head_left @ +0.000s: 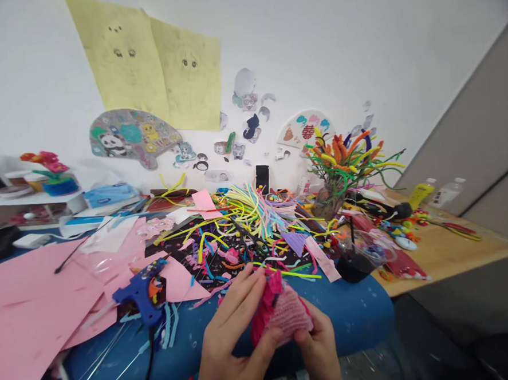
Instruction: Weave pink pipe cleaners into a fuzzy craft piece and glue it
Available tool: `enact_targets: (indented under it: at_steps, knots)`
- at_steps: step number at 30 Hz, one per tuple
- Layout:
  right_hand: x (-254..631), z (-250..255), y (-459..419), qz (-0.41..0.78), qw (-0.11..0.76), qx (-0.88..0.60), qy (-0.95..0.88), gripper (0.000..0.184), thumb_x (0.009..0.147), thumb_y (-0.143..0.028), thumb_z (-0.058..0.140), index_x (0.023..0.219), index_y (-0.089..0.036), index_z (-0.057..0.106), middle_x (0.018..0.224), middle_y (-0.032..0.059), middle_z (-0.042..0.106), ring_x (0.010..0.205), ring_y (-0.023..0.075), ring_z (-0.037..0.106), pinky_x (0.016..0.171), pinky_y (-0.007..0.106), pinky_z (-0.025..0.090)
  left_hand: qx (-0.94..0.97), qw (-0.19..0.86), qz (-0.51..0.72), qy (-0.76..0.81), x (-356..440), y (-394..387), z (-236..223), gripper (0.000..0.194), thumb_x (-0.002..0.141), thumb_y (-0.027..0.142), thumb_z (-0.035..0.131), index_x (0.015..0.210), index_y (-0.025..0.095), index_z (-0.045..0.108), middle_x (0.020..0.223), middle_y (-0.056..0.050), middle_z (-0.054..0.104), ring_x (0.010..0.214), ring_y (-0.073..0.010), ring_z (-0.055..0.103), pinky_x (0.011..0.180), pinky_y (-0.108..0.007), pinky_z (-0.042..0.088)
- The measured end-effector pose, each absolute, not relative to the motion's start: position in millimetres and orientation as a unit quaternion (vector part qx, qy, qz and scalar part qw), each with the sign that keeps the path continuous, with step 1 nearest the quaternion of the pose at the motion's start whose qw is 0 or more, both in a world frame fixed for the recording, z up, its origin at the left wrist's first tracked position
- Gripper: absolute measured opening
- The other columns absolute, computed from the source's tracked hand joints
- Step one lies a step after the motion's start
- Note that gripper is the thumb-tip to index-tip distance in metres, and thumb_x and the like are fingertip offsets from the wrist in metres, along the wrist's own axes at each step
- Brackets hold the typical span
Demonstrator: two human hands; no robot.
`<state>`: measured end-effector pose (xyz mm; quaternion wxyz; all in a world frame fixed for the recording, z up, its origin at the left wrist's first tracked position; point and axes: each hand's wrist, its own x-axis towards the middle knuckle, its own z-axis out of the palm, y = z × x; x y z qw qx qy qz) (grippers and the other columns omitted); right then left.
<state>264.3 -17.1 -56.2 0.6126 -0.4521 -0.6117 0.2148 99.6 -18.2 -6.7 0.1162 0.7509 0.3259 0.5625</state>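
Note:
Both my hands hold a pink fuzzy craft piece (281, 309) made of pipe cleaners, low in the middle of the head view. My left hand (229, 343) wraps round its left side, fingers reaching up along it. My right hand (319, 349) grips its lower right edge from beneath. Just beyond them lies a heap of coloured pipe cleaners (247, 219) on a black sheet. A blue glue gun (143, 285) rests to the left of my hands on pink paper.
Large pink paper sheets (32, 301) cover the blue table (360, 315) at left. A vase of pipe-cleaner flowers (342, 164) stands at the back right. A dark cup (355, 264) sits near the wooden table (455, 249) with small bits. Drawings hang on the wall.

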Motion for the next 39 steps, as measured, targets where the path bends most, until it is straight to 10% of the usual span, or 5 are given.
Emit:
enact_targets:
  at_steps: [14,19,25,39]
  knots:
    - [266.2,-51.0,-29.9,0.223,0.581,-0.45,-0.64,0.056,0.085,-0.07,0.052,0.082,-0.02,0.078,0.06,0.0006,0.066,0.056,0.0153,0.056,0.055,0.02,0.046,0.794,0.109,0.53,0.278,94.9,-19.3,-19.8,0.057,0.09,0.045,0.06,0.143,0.028,0.047,0.151,-0.009,0.047,0.147,-0.0329,0.026,0.115,-0.059,0.028]
    - [269.3,-58.4,-26.3,0.258,0.578,-0.445,-0.633,0.057,0.084,-0.068,0.055,0.094,-0.017,0.078,0.072,0.0037,0.073,0.063,0.0177,0.062,0.062,0.023,0.051,0.801,0.164,0.517,0.254,89.6,-15.0,-15.8,0.059,0.096,0.058,0.035,0.146,0.027,0.045,0.156,-0.008,0.04,0.149,-0.0328,0.02,0.119,-0.058,0.019]
    - [271.7,-57.9,-21.8,0.241,0.573,-0.451,-0.641,0.062,0.084,-0.071,0.052,0.095,-0.016,0.08,0.072,0.0055,0.075,0.06,0.0196,0.065,0.06,0.026,0.053,0.732,0.198,0.581,0.294,105.8,1.2,-31.3,0.041,0.103,0.035,0.034,0.142,0.039,0.046,0.142,-0.001,0.058,0.141,-0.021,0.04,0.121,-0.045,0.023]
    - [267.3,-40.6,-28.2,0.124,0.564,-0.469,-0.669,0.041,0.087,-0.057,0.061,0.085,-0.02,0.079,0.063,0.0018,0.073,0.05,0.0153,0.061,0.045,0.021,0.05,0.741,0.215,0.566,0.289,98.3,-24.6,-23.1,0.066,0.093,0.067,0.018,0.143,0.035,0.047,0.157,0.001,0.036,0.149,-0.0324,0.017,0.121,-0.055,0.003]
